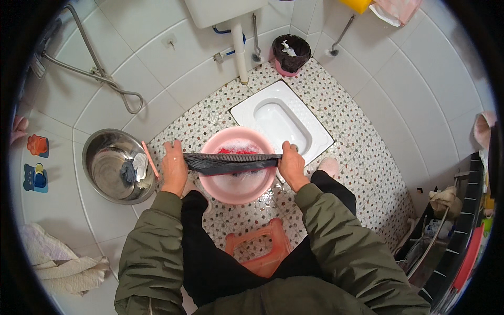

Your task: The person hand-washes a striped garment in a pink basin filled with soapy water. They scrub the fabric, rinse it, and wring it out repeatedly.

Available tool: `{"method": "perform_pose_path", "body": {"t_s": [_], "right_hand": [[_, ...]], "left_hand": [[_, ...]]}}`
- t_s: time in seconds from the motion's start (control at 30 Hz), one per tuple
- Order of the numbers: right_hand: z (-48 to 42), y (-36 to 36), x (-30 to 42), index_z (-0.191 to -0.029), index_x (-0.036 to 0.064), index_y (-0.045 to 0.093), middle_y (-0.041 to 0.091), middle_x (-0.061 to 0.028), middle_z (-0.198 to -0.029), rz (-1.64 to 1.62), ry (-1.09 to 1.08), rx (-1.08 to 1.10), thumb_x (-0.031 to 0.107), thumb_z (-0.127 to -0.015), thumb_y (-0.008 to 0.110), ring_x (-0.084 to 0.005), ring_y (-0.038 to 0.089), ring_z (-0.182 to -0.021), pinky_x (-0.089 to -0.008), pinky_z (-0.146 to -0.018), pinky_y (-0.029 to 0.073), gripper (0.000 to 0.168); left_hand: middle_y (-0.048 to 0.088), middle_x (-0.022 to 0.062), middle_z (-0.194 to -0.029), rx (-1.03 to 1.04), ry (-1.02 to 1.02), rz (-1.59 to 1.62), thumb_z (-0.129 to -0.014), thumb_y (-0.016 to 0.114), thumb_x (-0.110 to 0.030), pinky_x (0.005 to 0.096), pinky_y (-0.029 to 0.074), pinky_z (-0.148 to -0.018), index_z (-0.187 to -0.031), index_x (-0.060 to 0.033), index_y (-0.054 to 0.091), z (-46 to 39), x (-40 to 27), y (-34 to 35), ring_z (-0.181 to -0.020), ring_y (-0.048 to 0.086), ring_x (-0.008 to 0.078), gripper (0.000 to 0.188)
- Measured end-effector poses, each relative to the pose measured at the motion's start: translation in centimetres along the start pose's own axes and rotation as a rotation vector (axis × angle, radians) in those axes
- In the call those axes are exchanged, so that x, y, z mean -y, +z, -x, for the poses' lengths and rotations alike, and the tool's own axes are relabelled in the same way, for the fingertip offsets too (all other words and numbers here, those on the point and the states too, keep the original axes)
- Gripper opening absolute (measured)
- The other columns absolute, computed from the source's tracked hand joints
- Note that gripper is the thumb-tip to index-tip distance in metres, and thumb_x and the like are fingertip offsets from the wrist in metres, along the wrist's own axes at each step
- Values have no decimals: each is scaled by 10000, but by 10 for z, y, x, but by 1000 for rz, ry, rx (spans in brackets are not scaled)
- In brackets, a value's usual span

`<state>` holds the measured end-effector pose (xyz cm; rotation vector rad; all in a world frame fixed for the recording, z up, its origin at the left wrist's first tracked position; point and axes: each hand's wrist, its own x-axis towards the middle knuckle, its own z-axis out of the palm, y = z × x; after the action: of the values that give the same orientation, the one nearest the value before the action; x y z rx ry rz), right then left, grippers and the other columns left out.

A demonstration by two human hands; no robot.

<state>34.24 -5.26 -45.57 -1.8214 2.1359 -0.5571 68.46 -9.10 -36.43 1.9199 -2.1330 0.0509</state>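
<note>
A dark grey ribbed cloth is stretched level between my two hands. My left hand grips its left end, and my right hand grips the right end. Under the cloth stands a pink plastic basin holding sudsy water. Red fabric shows among the foam, partly hidden behind the stretched cloth. Left of my left hand is a stainless steel basin with small items inside: a white cloth and a dark grey-blue one.
A white squat toilet lies just beyond the pink basin. An orange plastic stool is between my legs. Behind stands a bin lined with a black bag. A shower hose hangs on the left wall. Wet patches shine on the pebbled floor.
</note>
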Motion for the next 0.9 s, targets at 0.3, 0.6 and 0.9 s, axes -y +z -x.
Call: {"method": "perform_pose_path", "body": {"t_s": [0.3,0.6,0.9], "right_hand": [[-3,28,-49,-990,-42,538,649,-238,-771,-728,484,374,76,-850,544,-375,687,-660,-453,-590,574,183],[-19,-2,-7,-1024,-39,465,615,-153,-795,-1408,697,271,-14,-904,399,-210,611,-538,-341,-484,571,140],[-53,-34,16,-1024,-48,626,654,-170,-787,-780,298,115,35,-911,475,-260,680,-619,-353,-463,541,207]], "left_hand": [[575,149,-647,149,-440,398,-774,499,84,427,461,-478,-805,11,586,-3,39,20,-552,593,304,118],[544,66,-570,188,-593,767,-800,412,42,326,356,-350,-783,0,624,-6,41,11,-406,510,166,217],[546,44,-587,235,-719,923,-771,410,56,315,320,-373,-785,4,637,-11,30,-22,-421,472,148,233]]}}
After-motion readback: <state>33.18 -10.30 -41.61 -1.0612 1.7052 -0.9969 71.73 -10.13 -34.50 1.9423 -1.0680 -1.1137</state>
